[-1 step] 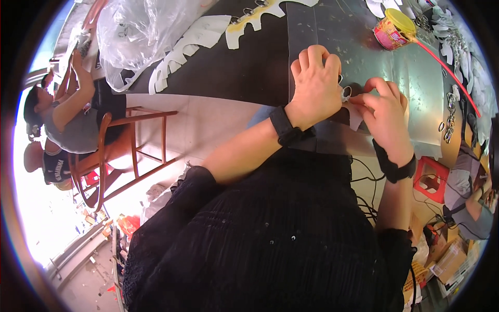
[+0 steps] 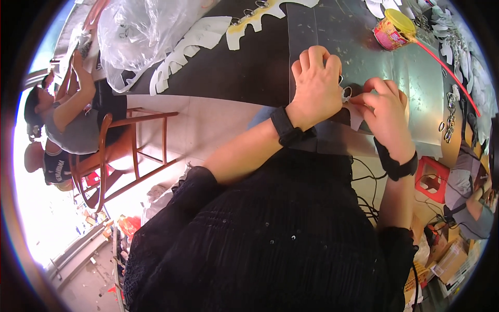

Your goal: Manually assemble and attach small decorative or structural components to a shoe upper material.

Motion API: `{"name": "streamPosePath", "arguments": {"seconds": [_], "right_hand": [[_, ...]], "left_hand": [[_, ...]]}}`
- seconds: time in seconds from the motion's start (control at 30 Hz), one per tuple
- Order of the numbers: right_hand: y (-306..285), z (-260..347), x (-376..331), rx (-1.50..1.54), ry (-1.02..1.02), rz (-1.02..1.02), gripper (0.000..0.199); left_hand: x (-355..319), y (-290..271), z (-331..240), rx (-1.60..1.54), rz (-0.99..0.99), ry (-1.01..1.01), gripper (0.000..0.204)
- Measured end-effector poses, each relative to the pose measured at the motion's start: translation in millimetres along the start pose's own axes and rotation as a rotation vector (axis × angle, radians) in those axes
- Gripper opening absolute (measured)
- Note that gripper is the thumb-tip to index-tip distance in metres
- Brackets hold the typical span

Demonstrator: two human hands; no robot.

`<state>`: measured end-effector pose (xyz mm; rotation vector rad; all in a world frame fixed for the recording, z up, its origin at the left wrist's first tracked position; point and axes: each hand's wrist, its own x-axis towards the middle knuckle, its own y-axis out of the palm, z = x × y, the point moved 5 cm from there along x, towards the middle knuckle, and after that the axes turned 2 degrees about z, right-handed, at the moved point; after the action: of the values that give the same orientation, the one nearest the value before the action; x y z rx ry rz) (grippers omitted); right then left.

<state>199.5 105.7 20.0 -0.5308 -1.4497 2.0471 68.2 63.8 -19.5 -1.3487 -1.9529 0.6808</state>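
My left hand point(image 2: 316, 86) is bent over the metal-topped part of the table, with its fingers curled. Whatever lies under its palm is hidden. Close on its right, the thumb and forefinger of my right hand point(image 2: 384, 112) are pinched at the edge of a small white piece point(image 2: 355, 118). A metal ring point(image 2: 346, 92) stands at that piece's upper end, between my two hands. Part of another ring shows beside my left fingers. Far left of my hands lie white strips with notched edges point(image 2: 195, 39); one carries several rings and a yellowish smear.
A tub with a yellow lid point(image 2: 400, 22) and a red stick point(image 2: 449, 73) stands at the far right. Metal rings and clasps point(image 2: 450, 117) lie by the right edge. A clear plastic bag point(image 2: 140, 34) is at the far left. A person point(image 2: 67, 119) sits beyond a wooden chair point(image 2: 104, 156).
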Motion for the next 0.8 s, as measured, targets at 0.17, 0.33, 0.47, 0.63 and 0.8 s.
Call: {"name": "streamPosePath", "arguments": {"seconds": [0.17,0.33,0.47,0.63,0.8], "right_hand": [[-2,4,-1,-0.096,-0.041,0.071,0.014],[-4,17,-15,-0.169,-0.079,-0.062,0.022],[-5,21,-17,-0.226,-0.095,-0.057,0.027],[-5,14,-4,-0.267,-0.069,0.165,0.025],[8,16,12,-0.414,-0.330,0.324,0.014]], "left_hand": [[1,2,5,-0.001,-0.001,-0.002,0.032],[4,2,8,0.017,0.047,-0.019,0.033],[3,1,6,0.008,0.026,0.012,0.033],[4,7,7,0.007,0.035,0.002,0.035],[2,3,5,0.005,0.026,0.025,0.037]]}}
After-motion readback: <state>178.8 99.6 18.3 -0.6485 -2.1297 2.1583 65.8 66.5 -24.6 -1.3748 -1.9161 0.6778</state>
